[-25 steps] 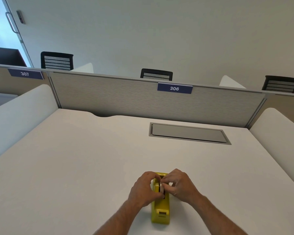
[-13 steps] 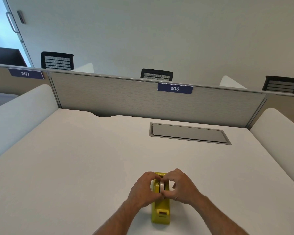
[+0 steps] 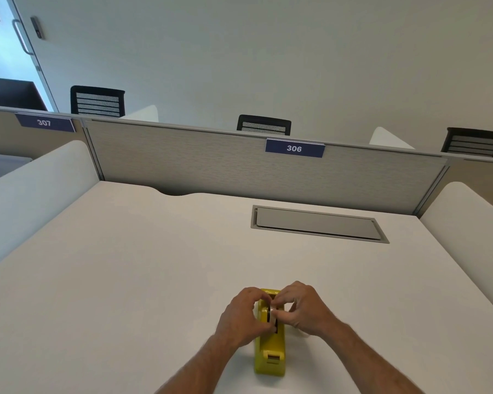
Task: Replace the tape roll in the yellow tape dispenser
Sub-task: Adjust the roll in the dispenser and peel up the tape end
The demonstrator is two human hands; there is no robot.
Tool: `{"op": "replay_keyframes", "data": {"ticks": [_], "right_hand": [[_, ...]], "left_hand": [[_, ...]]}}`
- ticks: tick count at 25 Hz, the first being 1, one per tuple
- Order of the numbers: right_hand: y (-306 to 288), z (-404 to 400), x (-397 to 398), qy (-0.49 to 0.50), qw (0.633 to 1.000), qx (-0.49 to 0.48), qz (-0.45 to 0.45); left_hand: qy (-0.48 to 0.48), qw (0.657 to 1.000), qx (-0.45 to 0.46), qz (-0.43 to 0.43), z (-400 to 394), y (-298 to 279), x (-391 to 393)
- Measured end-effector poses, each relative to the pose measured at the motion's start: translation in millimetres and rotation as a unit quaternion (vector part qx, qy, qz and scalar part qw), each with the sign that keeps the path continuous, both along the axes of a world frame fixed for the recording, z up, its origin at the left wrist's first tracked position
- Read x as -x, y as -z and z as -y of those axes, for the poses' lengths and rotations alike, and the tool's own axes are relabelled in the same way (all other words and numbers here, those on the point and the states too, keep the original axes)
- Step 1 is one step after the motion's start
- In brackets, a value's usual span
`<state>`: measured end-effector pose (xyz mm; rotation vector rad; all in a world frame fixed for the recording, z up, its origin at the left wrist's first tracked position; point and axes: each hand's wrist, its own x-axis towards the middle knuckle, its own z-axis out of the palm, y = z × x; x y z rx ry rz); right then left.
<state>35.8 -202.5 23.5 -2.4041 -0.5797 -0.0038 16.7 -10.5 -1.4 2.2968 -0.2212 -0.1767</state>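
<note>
The yellow tape dispenser (image 3: 270,352) stands on the white desk (image 3: 143,280) near its front edge, with the cutter end toward me. A pale tape roll (image 3: 273,314) sits upright in the dispenser's slot, mostly covered by fingers. My left hand (image 3: 239,319) grips the roll from the left side. My right hand (image 3: 303,309) pinches it from the right, fingertips meeting the left hand's over the roll. How deep the roll sits in the slot is hidden.
A grey hatch cover (image 3: 319,224) is set into the desk at the far right. A grey partition (image 3: 211,163) labelled 306 closes the back, and white side screens (image 3: 32,180) flank the desk. A small pale shape (image 3: 301,334) shows under my right wrist.
Both hands have stayed at the dispenser's slot. The fingers have shifted slightly around the roll, and a little more of the roll's edge shows between them than a second ago.
</note>
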Motion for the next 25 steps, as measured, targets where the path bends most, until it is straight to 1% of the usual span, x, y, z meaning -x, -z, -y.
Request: {"op": "replay_keyframes", "data": {"ticks": [11, 18, 25], "right_hand": [[0.6, 0.4, -0.2, 0.007, 1.0, 0.002, -0.005], [1.6, -0.7, 4.2, -0.002, 0.998, 0.06, 0.014], [3.3, -1.2, 5.9, -0.004, 0.998, 0.047, 0.034]], "left_hand": [[0.006, 1.0, -0.005, 0.0, -0.2, -1.8, -0.4], [0.015, 1.0, -0.005, 0.013, -0.7, -0.1, -1.4], [0.006, 1.0, 0.004, 0.001, -0.1, -1.0, -0.9]]}}
